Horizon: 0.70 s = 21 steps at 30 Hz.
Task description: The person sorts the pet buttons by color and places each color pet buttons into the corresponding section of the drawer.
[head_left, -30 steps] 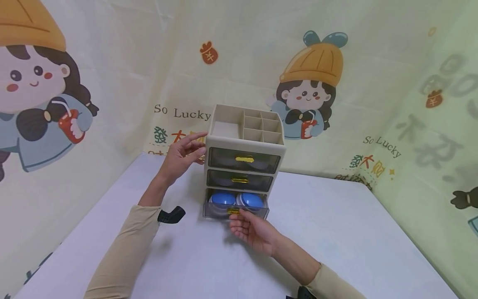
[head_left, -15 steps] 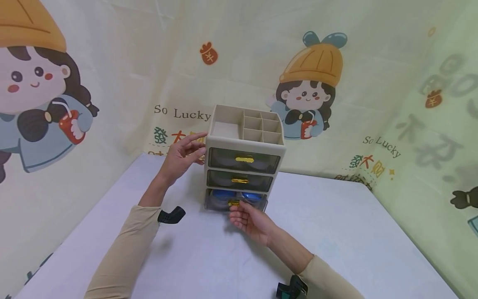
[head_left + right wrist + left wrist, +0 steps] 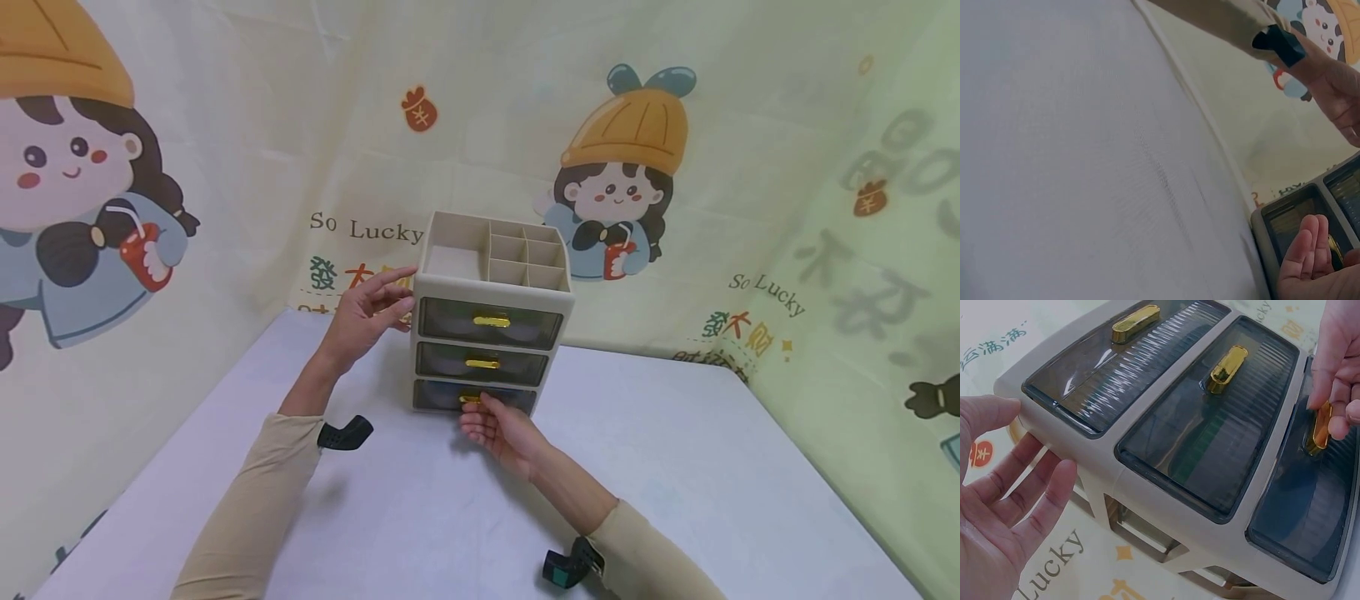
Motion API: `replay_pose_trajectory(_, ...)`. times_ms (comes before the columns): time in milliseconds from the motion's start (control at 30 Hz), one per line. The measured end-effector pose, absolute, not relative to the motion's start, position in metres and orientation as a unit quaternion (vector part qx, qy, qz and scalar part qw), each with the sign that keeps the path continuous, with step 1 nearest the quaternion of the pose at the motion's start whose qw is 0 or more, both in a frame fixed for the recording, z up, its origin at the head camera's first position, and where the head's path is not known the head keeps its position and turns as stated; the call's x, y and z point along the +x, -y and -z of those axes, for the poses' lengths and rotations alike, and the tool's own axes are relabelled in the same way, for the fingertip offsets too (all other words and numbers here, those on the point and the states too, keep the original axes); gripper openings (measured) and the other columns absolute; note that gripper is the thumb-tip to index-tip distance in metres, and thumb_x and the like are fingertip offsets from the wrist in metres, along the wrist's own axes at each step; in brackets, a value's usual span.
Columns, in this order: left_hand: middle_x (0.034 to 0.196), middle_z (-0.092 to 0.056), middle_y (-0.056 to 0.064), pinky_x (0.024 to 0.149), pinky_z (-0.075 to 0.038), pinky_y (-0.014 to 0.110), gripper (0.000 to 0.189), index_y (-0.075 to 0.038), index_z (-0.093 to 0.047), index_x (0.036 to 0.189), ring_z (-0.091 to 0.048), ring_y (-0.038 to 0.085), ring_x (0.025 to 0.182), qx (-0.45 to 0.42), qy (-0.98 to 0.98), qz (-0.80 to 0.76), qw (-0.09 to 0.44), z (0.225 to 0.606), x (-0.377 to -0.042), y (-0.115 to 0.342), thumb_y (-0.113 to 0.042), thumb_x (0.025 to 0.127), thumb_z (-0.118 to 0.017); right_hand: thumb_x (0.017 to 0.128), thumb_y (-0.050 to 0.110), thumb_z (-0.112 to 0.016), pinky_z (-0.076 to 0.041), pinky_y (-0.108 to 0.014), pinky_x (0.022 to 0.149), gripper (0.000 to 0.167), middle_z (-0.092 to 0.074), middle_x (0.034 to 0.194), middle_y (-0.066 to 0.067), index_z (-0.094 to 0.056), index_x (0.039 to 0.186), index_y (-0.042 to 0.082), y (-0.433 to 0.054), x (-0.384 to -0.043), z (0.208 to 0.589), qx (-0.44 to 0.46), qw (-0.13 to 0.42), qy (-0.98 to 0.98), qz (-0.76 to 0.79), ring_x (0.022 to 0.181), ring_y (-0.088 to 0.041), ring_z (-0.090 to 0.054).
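A beige desktop drawer organizer (image 3: 495,286) stands on the table, with its three smoky clear drawers flush in the frame. At its left side, my left hand (image 3: 358,323) rests its thumb and fingertips on the upper edge, fingers loosely extended. Low at the front, my right hand (image 3: 512,435) pinches the gold handle (image 3: 469,399) of the bottom drawer (image 3: 435,395) between thumb and fingers. The left wrist view shows this bottom handle (image 3: 1320,428) between the right fingertips. What lies inside the drawers is hard to make out through the dark fronts.
The organizer's top has open compartments (image 3: 459,260), one large and several small. A white cloth covers the table (image 3: 675,475). Close behind hangs a printed cloth backdrop (image 3: 480,150) with cartoon figures. Black camera mounts (image 3: 345,433) stick out from both wrists.
The bottom drawer has slid back from partly out to flush, and the two blue-topped round things in it have gone from sight. My right hand moved forward with it; the left stayed put.
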<state>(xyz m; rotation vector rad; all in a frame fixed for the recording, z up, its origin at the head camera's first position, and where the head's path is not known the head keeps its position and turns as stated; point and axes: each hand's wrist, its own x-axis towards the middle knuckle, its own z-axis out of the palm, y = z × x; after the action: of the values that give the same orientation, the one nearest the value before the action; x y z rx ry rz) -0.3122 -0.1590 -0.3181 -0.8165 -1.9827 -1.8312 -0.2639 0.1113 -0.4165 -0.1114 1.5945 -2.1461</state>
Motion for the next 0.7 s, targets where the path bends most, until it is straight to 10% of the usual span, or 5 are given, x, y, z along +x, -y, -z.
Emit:
replay_pose_trajectory(433,0.117,-0.068,0.017,0.073,-0.062,0.029,0.045,-0.012,-0.058,0.145,-0.068,0.018,0.095,-0.287,0.701,0.631,0.168,0.318,-0.313,0.158,-0.008,0.1,-0.065,0.11,0.027,-0.045,-0.058,-0.021,0.082,0.041,-0.073,0.093,-0.003,-0.056,0.128,-0.008,-0.116,-0.251,0.404,0.024,0.247,-0.534,0.808,0.087,-0.012,-0.068)
replay_pose_trajectory(700,0.115,-0.067,0.019,0.073,-0.062,0.027,0.048,-0.013,-0.057,0.146,-0.068,0.019,0.096,-0.286,0.709,0.621,0.173,0.319,-0.31,0.158,-0.006,0.1,-0.065,0.11,0.025,-0.045,-0.057,-0.021,0.085,0.03,-0.073,0.091,-0.002,-0.066,0.107,0.004,-0.131,-0.218,0.382,-0.018,0.266,-0.539,0.799,0.087,-0.012,-0.068)
